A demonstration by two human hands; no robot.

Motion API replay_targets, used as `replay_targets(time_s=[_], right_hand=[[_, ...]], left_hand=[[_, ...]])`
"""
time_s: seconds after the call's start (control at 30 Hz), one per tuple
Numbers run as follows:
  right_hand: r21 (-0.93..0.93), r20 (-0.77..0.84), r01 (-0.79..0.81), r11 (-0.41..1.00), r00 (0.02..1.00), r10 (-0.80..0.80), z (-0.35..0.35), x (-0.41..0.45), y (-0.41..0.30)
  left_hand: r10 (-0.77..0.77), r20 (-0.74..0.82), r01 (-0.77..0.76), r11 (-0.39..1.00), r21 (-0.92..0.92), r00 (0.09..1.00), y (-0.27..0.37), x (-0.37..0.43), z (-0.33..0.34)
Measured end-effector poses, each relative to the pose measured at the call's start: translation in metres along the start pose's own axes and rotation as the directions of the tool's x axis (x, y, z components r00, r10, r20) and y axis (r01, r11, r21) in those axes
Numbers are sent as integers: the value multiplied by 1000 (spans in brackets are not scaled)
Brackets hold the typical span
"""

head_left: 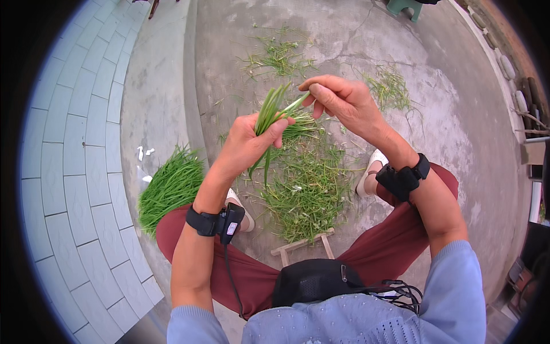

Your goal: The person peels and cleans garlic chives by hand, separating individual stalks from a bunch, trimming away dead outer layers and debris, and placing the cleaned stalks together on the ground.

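Note:
My left hand (258,135) is closed around a small bunch of green garlic chives (271,105), their cut ends pointing up and away from me. My right hand (339,99) pinches the pale end of one stalk (298,102) that slants out of the bunch, between thumb and forefinger. Below my hands, more chives (300,127) lie together on the ground. Between my feet spreads a heap of loose green and yellowed trimmings (307,189). A large pile of long green chives (172,189) rests beside my left knee.
Smaller scatters of trimmings lie farther off on the concrete floor (429,38), one ahead (279,56) and one to the right (389,86). A wooden stool frame (300,245) shows beneath me. Pale wall tiles (77,163) run along the left. A green plastic stool (406,8) stands far ahead.

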State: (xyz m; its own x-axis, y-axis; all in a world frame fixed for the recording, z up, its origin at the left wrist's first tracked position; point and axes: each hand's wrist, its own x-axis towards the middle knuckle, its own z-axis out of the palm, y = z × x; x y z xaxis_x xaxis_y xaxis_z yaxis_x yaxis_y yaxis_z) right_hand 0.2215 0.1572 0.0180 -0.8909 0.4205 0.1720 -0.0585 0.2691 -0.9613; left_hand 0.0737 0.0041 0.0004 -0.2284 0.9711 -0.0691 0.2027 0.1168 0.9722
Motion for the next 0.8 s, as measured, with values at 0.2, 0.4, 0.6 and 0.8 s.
replay_targets(time_s=[0.2,0.4,0.6,0.8], right_hand=[[64,-21,0,998,1000,1,2,0,13],[48,-72,-3,999,997,6,6,4,16],[-41,-67,-90,995,994,87,10,7,17],[34,37,-309,950,951,308,13,6,32]], left_hand=[[-79,98,82,996,-24,992,4,-2,13],[-16,99,17,1000,-7,995,-2,2,17],[3,114,1,999,-35,993,-8,7,16],[-18,-142,-15,973,-229,990,-14,9,-4]])
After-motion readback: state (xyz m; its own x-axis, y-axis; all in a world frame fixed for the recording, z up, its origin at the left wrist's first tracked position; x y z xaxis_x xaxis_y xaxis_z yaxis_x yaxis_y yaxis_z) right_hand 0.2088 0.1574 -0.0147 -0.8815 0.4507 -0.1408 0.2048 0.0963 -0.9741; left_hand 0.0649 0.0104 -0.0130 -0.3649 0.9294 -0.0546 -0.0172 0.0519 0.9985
